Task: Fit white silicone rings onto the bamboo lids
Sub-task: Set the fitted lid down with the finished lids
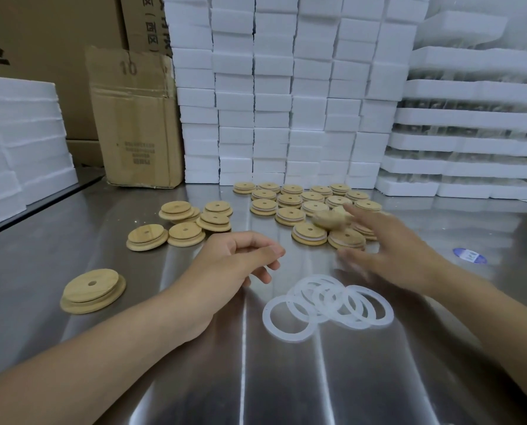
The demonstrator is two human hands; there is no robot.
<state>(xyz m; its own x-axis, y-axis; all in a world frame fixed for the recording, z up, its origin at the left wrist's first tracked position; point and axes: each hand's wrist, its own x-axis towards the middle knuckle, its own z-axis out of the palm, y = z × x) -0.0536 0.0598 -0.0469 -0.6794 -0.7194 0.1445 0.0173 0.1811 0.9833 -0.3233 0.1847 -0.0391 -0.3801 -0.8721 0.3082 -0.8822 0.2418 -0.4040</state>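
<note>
Several white silicone rings lie overlapping on the steel table in front of me. Several bamboo lids with white rings fitted lie grouped at the back centre. Plain bamboo lids sit to the left of them, and one more plain lid lies near left. My left hand hovers above the table with loosely curled fingers and holds nothing. My right hand is blurred, with its fingers spread. A blurred lid sits just off its fingertips, over the ringed group.
Stacks of white foam boxes wall off the back and right, with more foam at the left. A torn cardboard box stands at the back left. A blue and white sticker lies on the table at the right.
</note>
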